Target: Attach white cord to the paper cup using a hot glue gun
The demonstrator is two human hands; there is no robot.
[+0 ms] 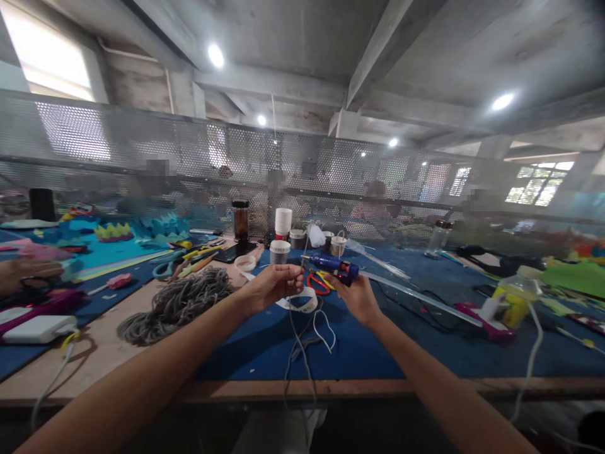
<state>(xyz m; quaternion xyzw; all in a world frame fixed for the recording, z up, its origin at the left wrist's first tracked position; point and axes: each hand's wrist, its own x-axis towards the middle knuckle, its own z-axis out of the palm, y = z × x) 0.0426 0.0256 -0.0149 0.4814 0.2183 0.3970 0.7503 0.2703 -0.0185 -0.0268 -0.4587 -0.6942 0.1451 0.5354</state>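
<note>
My right hand (359, 299) is wrapped round a blue glue gun (333, 266), its nozzle pointing left. A long clear glue stick (420, 295) sticks out of the gun's back. Close to the nozzle, my left hand (271, 287) pinches what looks like the end of a grey cord (302, 353), which hangs down over the table's front edge. Below the left hand lies a looped white printed tape (305, 302). Red-and-yellow-handled scissors (317, 284) lie behind, partly hidden by the gun. A paper cup (280, 252) stands just beyond my left hand.
A heap of grey cord (182, 302) lies left of my hands. Behind stand stacked paper cups (283, 222) and a dark jar (241, 219). A yellow-filled bottle (517, 296) and purple power strip (491, 323) are right. Another person's hand (23, 274) is at far left.
</note>
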